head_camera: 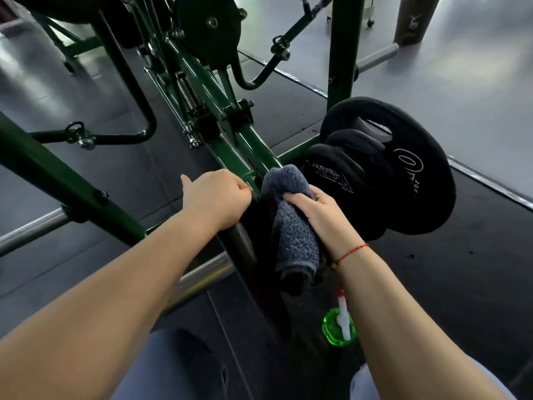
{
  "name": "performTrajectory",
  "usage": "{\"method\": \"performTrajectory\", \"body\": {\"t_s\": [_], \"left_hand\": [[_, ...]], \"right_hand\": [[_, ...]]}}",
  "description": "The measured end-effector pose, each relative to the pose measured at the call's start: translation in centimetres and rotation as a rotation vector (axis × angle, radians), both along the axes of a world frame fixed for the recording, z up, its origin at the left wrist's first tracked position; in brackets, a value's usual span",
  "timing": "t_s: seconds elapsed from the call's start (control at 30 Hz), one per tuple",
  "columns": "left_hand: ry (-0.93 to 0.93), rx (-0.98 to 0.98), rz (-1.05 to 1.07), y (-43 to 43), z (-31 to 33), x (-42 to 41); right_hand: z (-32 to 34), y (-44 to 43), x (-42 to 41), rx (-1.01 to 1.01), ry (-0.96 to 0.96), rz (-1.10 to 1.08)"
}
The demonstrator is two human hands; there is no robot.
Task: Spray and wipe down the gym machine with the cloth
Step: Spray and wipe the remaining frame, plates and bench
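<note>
The green gym machine (199,82) fills the upper middle of the view, its frame bar running down toward me. My right hand (314,210) grips a grey-blue terry cloth (291,226) and holds it against the lower end of that bar. My left hand (219,197) is curled round a dark part of the machine just left of the cloth; what it holds is hidden beneath it. A green spray bottle (339,324) with a white and red nozzle stands on the floor below my right wrist.
Black weight plates (403,174) hang on the machine right of the cloth. Chrome bars (31,229) stick out at the left and below my left arm. A green upright post (343,47) stands behind. Black rubber mat (461,269) covers the floor; my knees show at the bottom.
</note>
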State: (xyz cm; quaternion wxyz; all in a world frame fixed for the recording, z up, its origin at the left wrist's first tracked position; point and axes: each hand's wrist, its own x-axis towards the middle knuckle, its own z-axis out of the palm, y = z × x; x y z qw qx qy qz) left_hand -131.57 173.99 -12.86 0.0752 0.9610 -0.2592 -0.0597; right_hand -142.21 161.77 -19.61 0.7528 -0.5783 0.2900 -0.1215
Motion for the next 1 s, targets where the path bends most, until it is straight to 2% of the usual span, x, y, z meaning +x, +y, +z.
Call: {"method": "performTrajectory", "body": {"t_s": [0.13, 0.23, 0.3, 0.4, 0.47, 0.67, 0.77, 0.87, 1.0], "left_hand": [[-0.034, 0.146, -0.119, -0.5, 0.5, -0.4], [-0.038, 0.131, -0.111, -0.5, 0.3, -0.8], [-0.027, 0.111, -0.079, -0.5, 0.2, -1.0], [-0.016, 0.105, -0.051, -0.4, 0.0, -1.0], [-0.017, 0.108, -0.051, -0.4, 0.0, -1.0], [-0.015, 0.098, -0.063, -0.3, 0.2, -1.3], [-0.024, 0.104, -0.058, -0.3, 0.2, -1.2], [-0.015, 0.114, -0.059, -0.4, 0.1, -1.3], [-0.024, 0.02, -0.07, 0.0, -0.3, -1.3]], "right_hand": [[0.1, -0.5, -0.8, -0.174, 0.073, 0.084], [-0.8, -1.5, -2.1, -0.226, 0.177, 0.163], [-2.0, -2.2, -2.9, -0.303, 0.285, 0.273], [-4.7, -2.4, -3.6, -0.467, 0.544, 0.51], [-7.0, -1.9, -4.0, -0.445, 0.608, 0.519], [-8.3, 0.0, -3.6, -0.215, 0.553, 0.362], [-7.1, -0.1, -3.0, -0.329, 0.478, 0.35], [-5.5, -0.5, -3.1, -0.486, 0.482, 0.403], [-3.8, -0.6, -3.4, -0.622, 0.457, 0.383]]}}
